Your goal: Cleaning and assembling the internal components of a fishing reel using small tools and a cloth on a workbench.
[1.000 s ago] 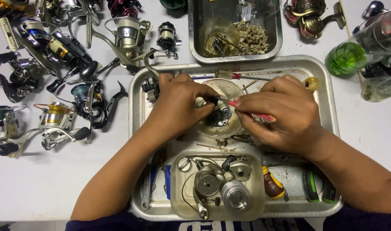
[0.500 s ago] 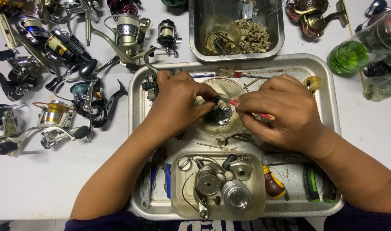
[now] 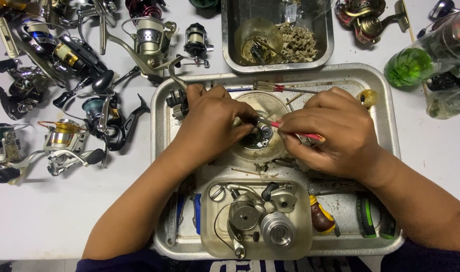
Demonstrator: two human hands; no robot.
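Centrally, hands over crowded tray

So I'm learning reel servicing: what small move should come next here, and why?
Probably keep the left hand steadying the small dark reel part over the round dish while the right hand eases the red-handled tool in a little; its tip already sits at the part.

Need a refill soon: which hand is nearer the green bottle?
Right. The right hand works mid-tray, closer to the green bottle at the table's right edge; the left hand lies farther left.
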